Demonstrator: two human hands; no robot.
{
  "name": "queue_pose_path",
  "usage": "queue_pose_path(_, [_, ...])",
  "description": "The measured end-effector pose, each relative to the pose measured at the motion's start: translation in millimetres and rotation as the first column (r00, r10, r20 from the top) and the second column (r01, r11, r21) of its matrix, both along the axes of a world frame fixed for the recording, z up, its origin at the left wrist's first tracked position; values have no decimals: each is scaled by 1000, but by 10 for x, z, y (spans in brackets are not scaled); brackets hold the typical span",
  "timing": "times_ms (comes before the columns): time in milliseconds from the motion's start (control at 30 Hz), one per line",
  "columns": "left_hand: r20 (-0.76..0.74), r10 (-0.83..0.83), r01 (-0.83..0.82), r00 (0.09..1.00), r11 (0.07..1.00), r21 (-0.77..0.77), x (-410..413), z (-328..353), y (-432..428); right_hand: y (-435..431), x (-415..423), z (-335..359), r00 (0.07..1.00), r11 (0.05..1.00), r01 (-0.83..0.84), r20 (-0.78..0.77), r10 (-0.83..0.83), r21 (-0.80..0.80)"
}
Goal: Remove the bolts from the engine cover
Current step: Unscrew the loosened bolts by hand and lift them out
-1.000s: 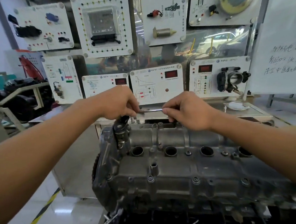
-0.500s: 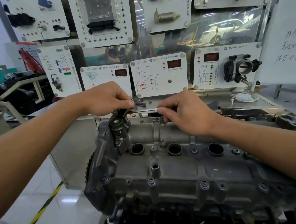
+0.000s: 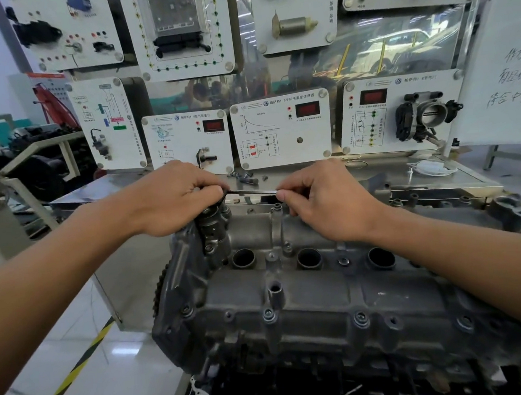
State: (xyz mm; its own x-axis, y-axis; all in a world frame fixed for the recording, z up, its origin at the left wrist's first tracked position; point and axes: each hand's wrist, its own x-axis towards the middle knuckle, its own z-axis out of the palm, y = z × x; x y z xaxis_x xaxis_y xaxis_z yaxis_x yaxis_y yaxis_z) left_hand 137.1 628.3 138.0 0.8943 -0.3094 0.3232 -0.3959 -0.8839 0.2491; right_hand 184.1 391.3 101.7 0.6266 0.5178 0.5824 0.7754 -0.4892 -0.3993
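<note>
Nearest to us, along the lower centre of the frame, the bolts [image 3: 268,314] sit seated in bosses on the near edge of the engine cover [image 3: 307,305]. They are small dark flanged heads, spaced along the rim, with more towards the lower right. We judge them light, stiff and probably oily, so slippery to bare fingers. Each is best taken at the head with a tool and then lifted out by the flange once it is loose.

The cover itself is a grey, dull, rough-cast part filling the centre of the frame. It looks heavy and rigid. Three round plug wells [image 3: 309,258] open across its middle.

At its far edge, centre frame, the left hand [image 3: 173,200] is curled round one end of a slim steel bar [image 3: 251,192], and the right hand [image 3: 330,201] pinches the other end between thumb and fingers. The bar lies level between them. Its working end is hidden, so we cannot tell which bolt it engages.

Behind the hands, on the steel bench [image 3: 436,178], lie a few loose fasteners [image 3: 247,179]. Farther back stand the white training panels [image 3: 280,128], one at the right carrying a throttle body [image 3: 429,114].
</note>
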Motion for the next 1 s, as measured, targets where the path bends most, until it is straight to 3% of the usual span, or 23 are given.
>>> queue_pose_path(133, [-25, 31, -27, 999, 992, 125, -22, 60, -23, 33, -31, -6, 999, 999, 40, -10, -40, -14])
queue_pose_path(300, [79, 36, -60, 996, 942, 330, 11, 54, -30, 42, -63, 10, 996, 992, 81, 35, -78, -92])
queue_pose_path(533, [214, -44, -14, 976, 965, 261, 28, -21, -28, 23, -8, 72, 994, 981, 104, 46, -98, -163])
queue_pose_path(700, [187, -38, -11, 982, 968, 250, 34, 8, -46, -8, 87, 184, 998, 968, 50, -31, -60, -247])
queue_pose_path(1000, [152, 19, -60, 988, 961, 270, 100, -34, -147, -2, 289, 219, 997, 922, 64, -6, -71, -382])
